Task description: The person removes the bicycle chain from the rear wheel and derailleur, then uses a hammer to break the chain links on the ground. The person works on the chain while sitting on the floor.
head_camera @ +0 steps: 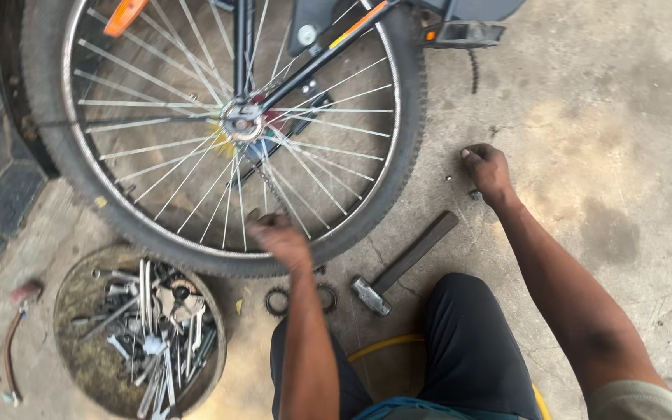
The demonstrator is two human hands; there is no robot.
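A bicycle wheel (pixel 398 148) with silver spokes and a black tyre stands upright in front of me, its hub (pixel 241 121) near the middle. My left hand (pixel 280 237) is at the lower spokes near the rim, blurred, fingers curled; whether it holds anything is unclear. My right hand (pixel 486 169) reaches out to the concrete floor on the right, fingertips pinched around a small dark part among a few small nuts. A hammer (pixel 398 266) with a dark handle lies on the floor between my arms.
A round shallow tray (pixel 79 299) full of spanners and metal tools sits at lower left. Black rings (pixel 278 302) lie under the tyre. A pedal (pixel 460 34) shows at the top. A red-handled tool (pixel 15 327) lies at far left. My knee (pixel 468 334) is at the bottom.
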